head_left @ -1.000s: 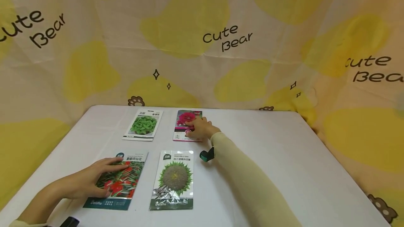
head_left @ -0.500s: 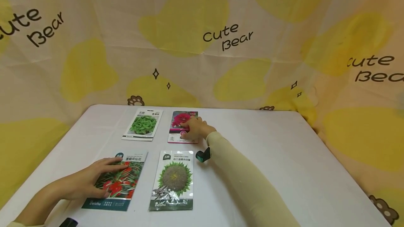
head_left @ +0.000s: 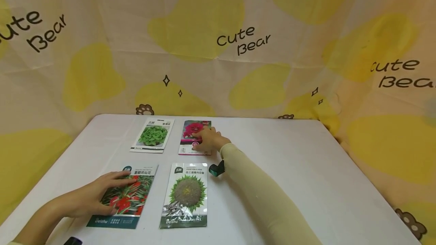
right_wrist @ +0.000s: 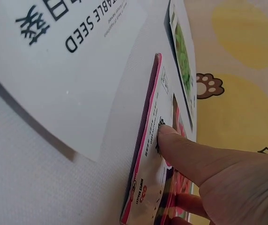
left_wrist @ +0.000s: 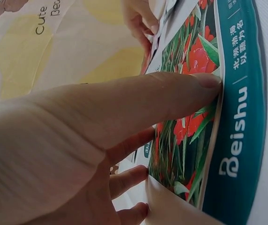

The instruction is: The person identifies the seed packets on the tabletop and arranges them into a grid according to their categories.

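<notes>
My left hand (head_left: 90, 196) rests on a seed packet with red flowers (head_left: 131, 196) at the front left, its fingers spread over the picture. In the left wrist view the thumb (left_wrist: 171, 96) lies flat across that packet's face. Farther back, my right hand (head_left: 210, 139) touches a pink-flower seed packet (head_left: 188, 139) from its right side. The right wrist view has the thumb tip (right_wrist: 171, 136) pressed on the white lower part of this packet, with other fingers partly hidden behind the hand. Both packets lie flat on the table.
A sunflower seed packet (head_left: 187, 194) lies at the front, right of the red-flower one. At the back left is a packet with green leaves (head_left: 153, 135). All rest on a white table (head_left: 289, 169), with a printed cloth (head_left: 190, 25) hanging behind its far edge.
My right hand has slid the pink-flower packet a little to the left, nearer the green-leaf packet. The left hand has kept its place on the red-flower packet.
</notes>
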Available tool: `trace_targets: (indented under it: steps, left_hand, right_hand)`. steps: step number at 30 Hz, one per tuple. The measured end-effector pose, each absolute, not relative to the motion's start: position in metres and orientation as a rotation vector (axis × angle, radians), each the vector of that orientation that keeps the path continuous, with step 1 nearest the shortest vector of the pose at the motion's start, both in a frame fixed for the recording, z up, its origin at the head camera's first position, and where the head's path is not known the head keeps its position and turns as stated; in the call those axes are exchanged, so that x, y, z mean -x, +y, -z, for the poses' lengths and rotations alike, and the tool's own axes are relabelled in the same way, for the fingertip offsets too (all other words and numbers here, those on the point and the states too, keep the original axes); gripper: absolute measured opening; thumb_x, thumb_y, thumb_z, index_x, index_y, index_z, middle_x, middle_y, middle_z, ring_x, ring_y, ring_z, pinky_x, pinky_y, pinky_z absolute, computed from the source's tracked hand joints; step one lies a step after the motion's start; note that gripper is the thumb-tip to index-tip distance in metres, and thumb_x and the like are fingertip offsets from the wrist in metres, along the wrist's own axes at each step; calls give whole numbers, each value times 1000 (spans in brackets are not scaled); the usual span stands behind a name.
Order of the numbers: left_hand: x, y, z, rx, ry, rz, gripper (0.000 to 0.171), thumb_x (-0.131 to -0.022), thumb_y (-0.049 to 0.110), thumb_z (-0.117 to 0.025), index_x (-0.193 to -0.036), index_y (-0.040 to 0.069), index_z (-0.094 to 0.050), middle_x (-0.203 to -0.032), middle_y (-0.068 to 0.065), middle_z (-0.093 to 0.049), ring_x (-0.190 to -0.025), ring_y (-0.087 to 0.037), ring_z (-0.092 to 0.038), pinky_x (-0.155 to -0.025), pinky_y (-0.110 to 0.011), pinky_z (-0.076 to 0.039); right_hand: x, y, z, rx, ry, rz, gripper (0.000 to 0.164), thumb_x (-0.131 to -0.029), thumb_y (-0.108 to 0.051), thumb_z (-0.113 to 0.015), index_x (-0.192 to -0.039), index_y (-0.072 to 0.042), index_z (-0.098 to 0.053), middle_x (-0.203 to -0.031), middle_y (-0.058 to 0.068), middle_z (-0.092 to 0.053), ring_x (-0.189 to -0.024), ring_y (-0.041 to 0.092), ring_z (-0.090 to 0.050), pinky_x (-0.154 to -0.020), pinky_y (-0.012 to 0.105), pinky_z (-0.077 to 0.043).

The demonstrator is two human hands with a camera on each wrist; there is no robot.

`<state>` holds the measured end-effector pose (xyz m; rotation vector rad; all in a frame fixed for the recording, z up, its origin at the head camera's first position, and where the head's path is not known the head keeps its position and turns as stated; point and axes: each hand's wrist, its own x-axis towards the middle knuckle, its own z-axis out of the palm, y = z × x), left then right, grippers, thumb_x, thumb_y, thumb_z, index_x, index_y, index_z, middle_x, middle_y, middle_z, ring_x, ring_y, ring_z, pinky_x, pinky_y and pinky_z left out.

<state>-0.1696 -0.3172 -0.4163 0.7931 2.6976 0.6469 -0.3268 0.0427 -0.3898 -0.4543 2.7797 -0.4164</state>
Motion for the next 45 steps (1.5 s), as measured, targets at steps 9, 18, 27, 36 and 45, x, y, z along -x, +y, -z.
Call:
trace_targets:
  steps: [9,18,27,36,45]
  left_hand:
    - [167,-316,416,-783,2679,-684,78,-77,32,-84,-148,24,-52,-156,-22,-37,-135,-51,-37,-100,-49,-47]
    - [169,-313,412,-765,2659,-717,79,-77,31,-84,-148,23,-52,-157,-24,-35,-137,-56,-34,-96,-73,-39]
    - [168,-314,414,-766,2641,-753,78,-77,31,-84,-148,24,-52,-157,-25,-35,-137,-57,-32,-94,-78,-36]
    - [169,-315,410,-753,2649,-763,78,-77,31,-84,-148,26,-52,-157,-25,-35,-137,-57,-33,-96,-77,-36]
    - [167,-313,411,-721,2640,-761,78,-77,31,-84,-148,24,-53,-158,-25,-34,-137,-56,-33,-97,-77,-36]
  right_hand:
    - [324,43,390,430,2770,432,62,-93,-46,-68,-150,-42,-46,-158,6,-38,-132,32,-40,-104,58,-41]
    - [329,43,389,437,2752,451,65,-93,-44,-68,-152,-40,-43,-163,5,-32,-138,35,-37,-105,62,-40]
    - [330,39,390,464,2766,441,62,-93,-39,-70,-151,-33,-48,-160,10,-38,-143,36,-35,-110,61,-37]
    - [335,38,394,559,2820,439,62,-93,-41,-69,-151,-29,-49,-157,9,-43,-136,34,-42,-113,53,-36]
    - [333,41,399,540,2807,441,62,-93,-44,-68,-151,-33,-48,-159,8,-41,-140,34,-38,-109,59,-40]
